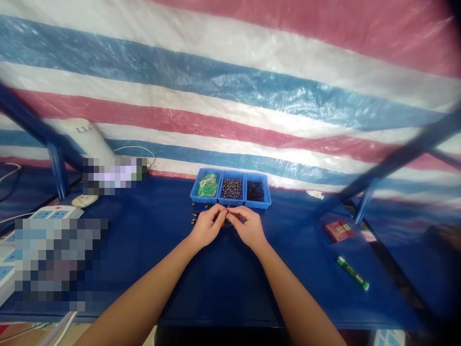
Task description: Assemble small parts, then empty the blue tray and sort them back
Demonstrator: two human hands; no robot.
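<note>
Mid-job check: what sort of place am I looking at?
Probably a makeshift workshop bench: three blue bins hold different small parts, a multi-socket power strip lies at the left, and a striped tarpaulin hangs behind.

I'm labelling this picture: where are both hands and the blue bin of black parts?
Left hand [207,227], head view: back of hand.
Right hand [251,227], head view: back of hand.
Blue bin of black parts [259,204], head view: front wall.

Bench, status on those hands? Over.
Left hand, right hand: together, anything pinched too small to tell. Small parts beside left hand. Three blue bins just beyond.
</note>
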